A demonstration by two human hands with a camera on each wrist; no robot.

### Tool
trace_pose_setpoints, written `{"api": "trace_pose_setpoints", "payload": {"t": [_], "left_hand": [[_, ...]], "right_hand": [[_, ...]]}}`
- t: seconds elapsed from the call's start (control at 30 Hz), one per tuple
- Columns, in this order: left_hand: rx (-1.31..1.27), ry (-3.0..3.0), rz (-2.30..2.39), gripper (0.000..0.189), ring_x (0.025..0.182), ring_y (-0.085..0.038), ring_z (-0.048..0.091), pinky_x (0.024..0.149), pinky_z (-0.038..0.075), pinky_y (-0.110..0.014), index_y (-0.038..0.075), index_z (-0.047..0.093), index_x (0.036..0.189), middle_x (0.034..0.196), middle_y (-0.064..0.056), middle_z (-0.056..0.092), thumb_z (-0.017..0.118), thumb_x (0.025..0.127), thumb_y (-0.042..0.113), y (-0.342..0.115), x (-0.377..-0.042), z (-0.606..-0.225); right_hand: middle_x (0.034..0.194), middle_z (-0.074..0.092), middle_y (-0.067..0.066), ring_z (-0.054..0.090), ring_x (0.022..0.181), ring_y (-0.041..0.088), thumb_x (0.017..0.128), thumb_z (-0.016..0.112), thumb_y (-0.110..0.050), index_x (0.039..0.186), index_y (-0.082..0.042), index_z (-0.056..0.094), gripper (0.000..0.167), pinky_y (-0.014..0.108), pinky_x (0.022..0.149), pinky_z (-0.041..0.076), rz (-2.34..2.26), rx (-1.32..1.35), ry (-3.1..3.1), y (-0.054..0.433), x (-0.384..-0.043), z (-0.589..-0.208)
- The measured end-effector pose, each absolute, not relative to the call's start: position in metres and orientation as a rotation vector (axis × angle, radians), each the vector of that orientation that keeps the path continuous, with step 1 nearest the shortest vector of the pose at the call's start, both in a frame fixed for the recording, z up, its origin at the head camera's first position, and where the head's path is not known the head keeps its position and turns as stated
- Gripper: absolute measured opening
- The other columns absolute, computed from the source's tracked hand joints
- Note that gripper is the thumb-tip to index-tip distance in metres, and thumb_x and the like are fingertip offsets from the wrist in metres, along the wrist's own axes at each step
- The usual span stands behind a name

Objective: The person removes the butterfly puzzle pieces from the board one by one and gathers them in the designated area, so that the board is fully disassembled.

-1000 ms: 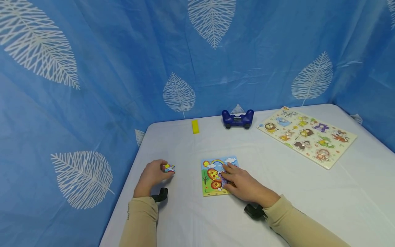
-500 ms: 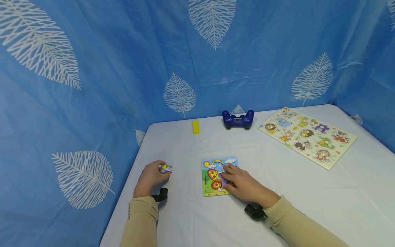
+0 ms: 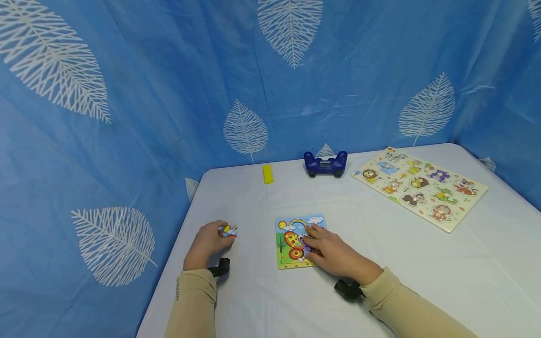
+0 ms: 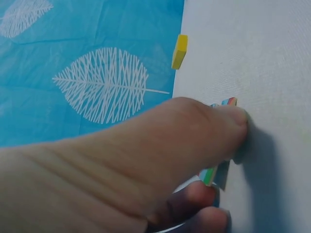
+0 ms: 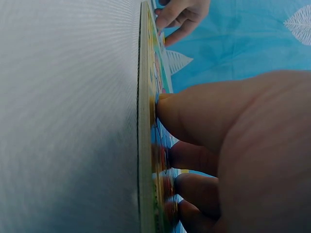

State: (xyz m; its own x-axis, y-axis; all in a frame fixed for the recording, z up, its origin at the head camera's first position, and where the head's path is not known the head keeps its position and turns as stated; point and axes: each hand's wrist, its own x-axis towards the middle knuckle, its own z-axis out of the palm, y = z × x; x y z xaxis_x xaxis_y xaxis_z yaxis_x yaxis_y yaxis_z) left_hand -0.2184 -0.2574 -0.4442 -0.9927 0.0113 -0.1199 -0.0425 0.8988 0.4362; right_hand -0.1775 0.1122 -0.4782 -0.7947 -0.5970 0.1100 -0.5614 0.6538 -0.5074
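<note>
At the left side of the table my left hand [image 3: 209, 240] pinches a small colourful jigsaw piece [image 3: 230, 231] between thumb and fingers. In the left wrist view the thumb covers most of that piece [image 4: 209, 175], and only its edges show. The square picture puzzle [image 3: 290, 239], with a butterfly, a rainbow and a sun, lies flat in the middle of the table. Resting on its right part, my right hand [image 3: 334, 251] hides some of the picture. The right wrist view shows its fingertips touching the face of the puzzle [image 5: 154, 73].
A yellow block [image 3: 268, 174] lies near the far edge of the white table [image 3: 253, 305]. Right of it is a blue game controller [image 3: 325, 164]. A larger animal puzzle board [image 3: 420, 188] lies at the back right. Blue leaf-patterned cloth [image 3: 169, 94] hangs behind.
The jigsaw piece has shifted slightly left and turned a little in my left hand's fingers. My right hand stays in place on the picture puzzle.
</note>
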Motion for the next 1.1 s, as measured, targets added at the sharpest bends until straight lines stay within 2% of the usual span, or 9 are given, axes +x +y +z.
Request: {"api": "trace_pose_setpoints", "payload": {"t": [0.33,0.7,0.83,0.93,1.1], "left_hand": [[-0.037,2.924,0.692,0.055,0.089,-0.025,0.06,0.078,0.052,-0.042,-0.001,0.061,0.135,0.105,-0.016,0.069,0.082,0.087,0.018,-0.257,-0.218,-0.443],[-0.032,2.921,0.68,0.056,0.087,-0.025,0.059,0.074,0.05,-0.039,-0.001,0.06,0.135,0.102,-0.014,0.068,0.082,0.087,0.02,-0.258,-0.217,-0.443],[-0.008,3.021,0.711,0.059,0.087,-0.025,0.059,0.075,0.051,-0.041,-0.002,0.059,0.137,0.099,-0.015,0.067,0.081,0.088,0.024,-0.251,-0.216,-0.44],[0.054,3.11,0.88,0.053,0.083,-0.024,0.06,0.071,0.051,-0.04,-0.001,0.062,0.136,0.097,-0.015,0.066,0.078,0.092,0.025,-0.234,-0.216,-0.44],[0.254,3.017,1.201,0.034,0.081,-0.018,0.06,0.067,0.05,-0.032,0.005,0.07,0.125,0.097,-0.008,0.066,0.074,0.096,0.021,-0.189,-0.213,-0.442]], "right_hand": [[0.16,0.039,0.024,0.03,0.152,0.045,0.102,0.065,-0.025,0.145,0.002,0.056,0.051,0.062,0.117,0.031,-0.832,-0.976,2.795,0.112,-0.177,-0.478],[0.16,0.039,0.025,0.03,0.151,0.046,0.102,0.065,-0.025,0.144,0.002,0.056,0.051,0.063,0.116,0.032,-0.833,-0.984,2.79,0.111,-0.176,-0.477],[0.159,0.039,0.025,0.03,0.151,0.046,0.102,0.065,-0.024,0.144,0.003,0.056,0.051,0.063,0.116,0.032,-0.838,-0.986,2.789,0.111,-0.176,-0.477],[0.159,0.039,0.026,0.031,0.151,0.046,0.101,0.065,-0.024,0.144,0.003,0.056,0.051,0.063,0.116,0.032,-0.842,-0.985,2.791,0.111,-0.176,-0.477],[0.158,0.04,0.027,0.031,0.15,0.048,0.101,0.066,-0.023,0.143,0.004,0.057,0.05,0.064,0.115,0.033,-0.861,-0.987,2.789,0.112,-0.177,-0.476]]}}
